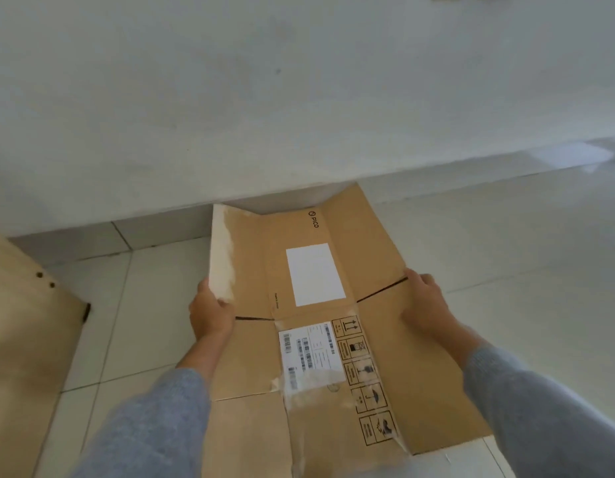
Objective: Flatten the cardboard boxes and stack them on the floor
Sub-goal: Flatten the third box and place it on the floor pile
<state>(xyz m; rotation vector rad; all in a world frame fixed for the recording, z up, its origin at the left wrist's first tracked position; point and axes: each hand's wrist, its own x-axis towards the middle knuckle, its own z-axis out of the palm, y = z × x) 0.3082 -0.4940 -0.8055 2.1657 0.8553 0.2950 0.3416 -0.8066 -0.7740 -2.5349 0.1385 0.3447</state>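
A flattened brown cardboard box (368,270) is spread out before me above the white tiled floor, its far flaps reaching toward the wall. It carries a blank white label, a barcode shipping label and a column of printed handling symbols. My left hand (209,313) grips its left edge where a torn, white-faced flap begins. On the opposite edge, beside the flap slit, my right hand (425,303) holds the box. Both sleeves are grey.
A white wall with a grey tiled skirting (154,229) runs across just behind the box. A light wooden panel (26,339) with small dark holes stands at the left edge. White floor tiles (506,253) extend to the right.
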